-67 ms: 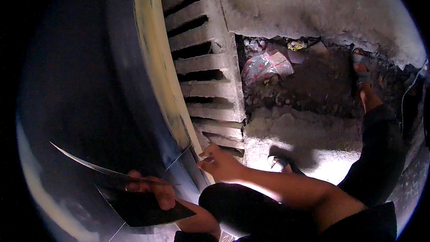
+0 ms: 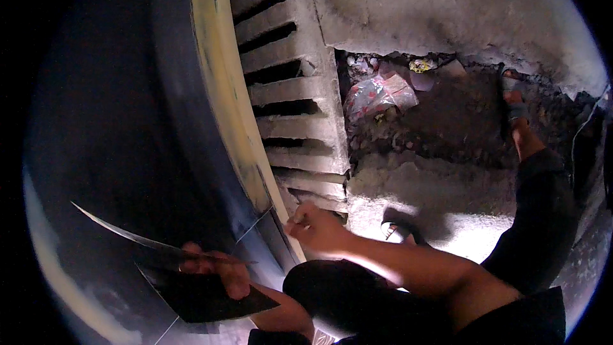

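Note:
My left hand point(image 2: 227, 271) is closed on thin dark sheet-like pieces point(image 2: 185, 294), one showing a long bright curved edge; it is over a dark panel point(image 2: 115, 121). My right hand point(image 2: 313, 230) has its fingers bent beside the pale yellow strip point(image 2: 223, 102) along the panel's right edge; whether something small is between them I cannot make out. A thin pale line point(image 2: 254, 225), perhaps a cord, crosses the panel between my hands.
A slotted concrete drain cover point(image 2: 281, 89) runs beside the strip. Crumpled plastic litter point(image 2: 380, 99) lies in a broken dirt gap. A concrete slab point(image 2: 447, 0) is above it. My sandaled feet point(image 2: 514, 102) stand apart, one at far right, the other point(image 2: 399, 233) lower middle.
My right hand's fingers have shifted slightly at the yellow strip. My left hand and what it holds look the same.

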Demonstrator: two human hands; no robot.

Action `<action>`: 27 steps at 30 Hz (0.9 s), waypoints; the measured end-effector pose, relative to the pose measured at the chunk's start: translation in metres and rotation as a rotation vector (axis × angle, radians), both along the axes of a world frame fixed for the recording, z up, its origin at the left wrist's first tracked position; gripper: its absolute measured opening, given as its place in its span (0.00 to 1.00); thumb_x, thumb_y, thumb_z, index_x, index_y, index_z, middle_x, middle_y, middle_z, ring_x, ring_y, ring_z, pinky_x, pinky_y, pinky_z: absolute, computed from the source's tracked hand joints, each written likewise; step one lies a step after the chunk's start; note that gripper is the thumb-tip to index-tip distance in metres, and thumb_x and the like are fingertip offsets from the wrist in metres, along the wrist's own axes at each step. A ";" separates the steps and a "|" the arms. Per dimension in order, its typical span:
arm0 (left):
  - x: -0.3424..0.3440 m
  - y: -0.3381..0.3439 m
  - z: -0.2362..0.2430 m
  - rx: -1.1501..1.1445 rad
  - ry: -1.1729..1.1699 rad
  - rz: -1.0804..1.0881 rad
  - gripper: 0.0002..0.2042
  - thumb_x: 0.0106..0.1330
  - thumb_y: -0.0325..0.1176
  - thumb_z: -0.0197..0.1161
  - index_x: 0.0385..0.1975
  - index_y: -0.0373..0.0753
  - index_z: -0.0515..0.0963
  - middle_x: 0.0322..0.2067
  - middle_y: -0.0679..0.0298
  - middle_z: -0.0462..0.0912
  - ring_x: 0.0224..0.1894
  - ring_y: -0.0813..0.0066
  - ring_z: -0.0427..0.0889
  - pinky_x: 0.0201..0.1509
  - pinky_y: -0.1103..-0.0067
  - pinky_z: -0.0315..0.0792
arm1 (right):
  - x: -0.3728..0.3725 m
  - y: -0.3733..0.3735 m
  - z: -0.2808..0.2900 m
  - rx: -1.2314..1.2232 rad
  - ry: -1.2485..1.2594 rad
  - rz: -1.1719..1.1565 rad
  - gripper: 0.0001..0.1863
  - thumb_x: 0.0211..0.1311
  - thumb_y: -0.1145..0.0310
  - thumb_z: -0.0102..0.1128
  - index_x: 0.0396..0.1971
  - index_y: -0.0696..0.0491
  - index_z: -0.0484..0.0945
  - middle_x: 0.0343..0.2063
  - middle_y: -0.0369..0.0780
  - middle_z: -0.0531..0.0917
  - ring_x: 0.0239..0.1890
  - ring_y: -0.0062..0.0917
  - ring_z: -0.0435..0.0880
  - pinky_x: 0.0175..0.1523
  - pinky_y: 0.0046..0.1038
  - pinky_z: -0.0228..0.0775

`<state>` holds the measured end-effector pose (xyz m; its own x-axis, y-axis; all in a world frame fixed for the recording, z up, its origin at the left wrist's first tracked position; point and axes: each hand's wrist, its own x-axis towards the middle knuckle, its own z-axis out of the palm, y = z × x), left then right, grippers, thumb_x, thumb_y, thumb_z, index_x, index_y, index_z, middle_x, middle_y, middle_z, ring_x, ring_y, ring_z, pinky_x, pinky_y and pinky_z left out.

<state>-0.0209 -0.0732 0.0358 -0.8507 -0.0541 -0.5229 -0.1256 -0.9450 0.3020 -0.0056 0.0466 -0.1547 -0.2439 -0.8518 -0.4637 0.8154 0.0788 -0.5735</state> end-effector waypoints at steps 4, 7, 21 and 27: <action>-0.001 0.015 0.004 0.477 0.099 0.075 0.18 0.70 0.46 0.49 0.55 0.45 0.70 0.49 0.59 0.77 0.46 0.65 0.79 0.49 0.73 0.72 | -0.038 0.011 -0.024 0.073 -0.157 -0.013 0.18 0.63 0.53 0.59 0.27 0.54 0.74 0.20 0.34 0.76 0.22 0.16 0.72 0.26 0.23 0.63; 0.002 0.019 -0.011 0.298 0.177 0.079 0.21 0.68 0.41 0.49 0.58 0.40 0.67 0.52 0.50 0.75 0.44 0.56 0.79 0.46 0.66 0.75 | -0.069 0.021 -0.032 0.025 -0.318 -0.270 0.17 0.68 0.55 0.51 0.28 0.55 0.74 0.20 0.34 0.75 0.22 0.17 0.72 0.28 0.23 0.64; -0.062 0.099 0.039 -0.647 0.221 0.186 0.22 0.55 0.21 0.63 0.50 0.20 0.70 0.39 0.41 0.79 0.21 0.57 0.81 0.19 0.69 0.75 | -0.255 0.122 0.076 -0.446 -0.256 -0.480 0.14 0.65 0.70 0.54 0.49 0.57 0.72 0.45 0.45 0.81 0.47 0.32 0.81 0.52 0.34 0.71; -0.091 0.138 0.109 -0.482 0.071 0.240 0.22 0.55 0.17 0.61 0.52 0.21 0.69 0.38 0.41 0.81 0.26 0.61 0.83 0.17 0.79 0.69 | -0.305 0.150 0.169 -0.340 -0.302 -0.437 0.11 0.65 0.71 0.55 0.45 0.57 0.74 0.39 0.45 0.82 0.42 0.32 0.82 0.46 0.31 0.74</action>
<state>-0.1119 0.0651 0.1451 -0.8172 -0.4710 -0.3322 0.1137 -0.6967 0.7083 -0.3102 0.1971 0.0147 -0.5030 -0.8152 -0.2870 0.8611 -0.4444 -0.2471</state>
